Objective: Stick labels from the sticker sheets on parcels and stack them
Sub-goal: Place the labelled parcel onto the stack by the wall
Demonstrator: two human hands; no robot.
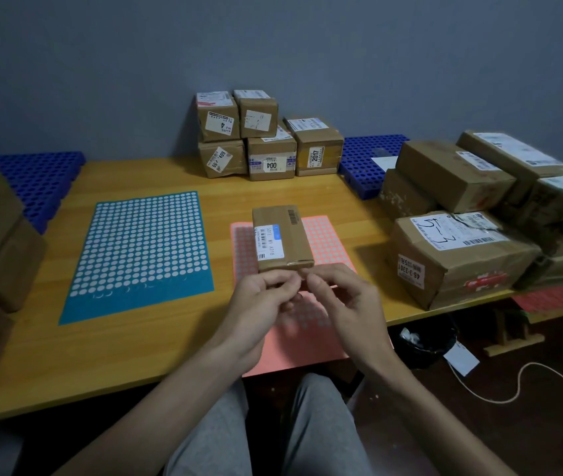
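Over the pink sheet [321, 235], my left hand [259, 297] and right hand [345, 300] pinch together, holding what I cannot tell; parcel [282, 238] lies just beyond. Fumbled, a label could fold onto itself.

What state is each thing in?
small parcel: flat on the pink sticker sheet, label up.
pink sticker sheet: partly under that parcel.
blue sticker sheet: flat, near band without white dots.
left hand: fingers curled, tips meeting the right's.
right hand: the same; no sticker discernible.
back parcels: stacked.
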